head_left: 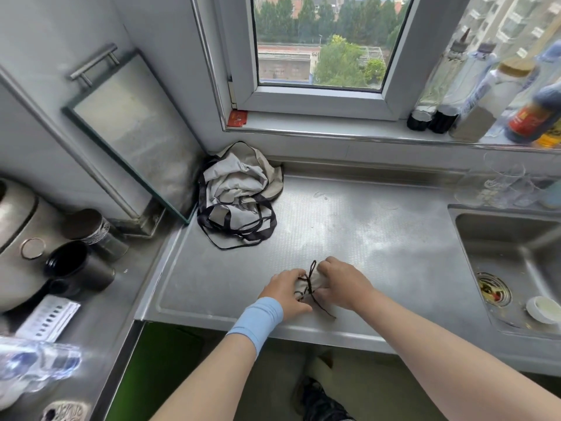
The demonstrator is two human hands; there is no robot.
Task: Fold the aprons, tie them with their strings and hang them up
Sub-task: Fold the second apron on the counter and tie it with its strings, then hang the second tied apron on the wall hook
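One folded apron clutched between left hand, right hand; strings crossed.

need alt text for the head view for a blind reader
A left hand and right hand hold a small folded apron on a steel counter, working its dark strings. A crumpled grey apron lies behind, near the wall.
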